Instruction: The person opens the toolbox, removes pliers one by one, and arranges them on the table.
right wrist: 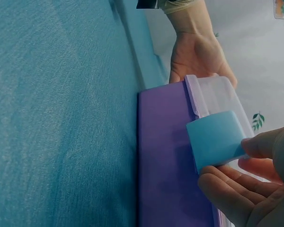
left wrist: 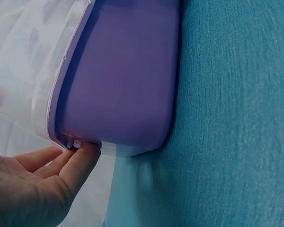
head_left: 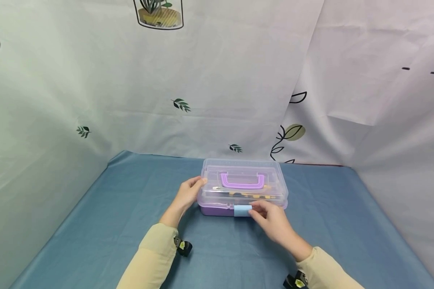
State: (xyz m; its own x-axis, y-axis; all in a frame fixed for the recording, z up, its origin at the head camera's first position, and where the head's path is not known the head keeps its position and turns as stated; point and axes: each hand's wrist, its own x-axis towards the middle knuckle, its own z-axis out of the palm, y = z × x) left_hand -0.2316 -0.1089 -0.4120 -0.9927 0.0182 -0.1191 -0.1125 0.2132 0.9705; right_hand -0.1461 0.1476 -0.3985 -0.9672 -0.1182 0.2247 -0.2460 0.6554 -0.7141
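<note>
A storage box with a purple base and a clear lid stands closed on the cloth. A purple handle lies flat on the lid, and a light blue latch sits at the front middle. My left hand grips the box's left end; in the left wrist view its fingers reach under the rim. With thumb and fingers, my right hand pinches the latch's right edge, seen closer in the right wrist view on the latch. Black-and-yellow contents show dimly through the lid.
Blue cloth covers the table around the box. Behind it hangs a pale curtain with plant prints, close to the box's back edge, and similar fabric walls stand at both sides. A small black device is strapped to each wrist.
</note>
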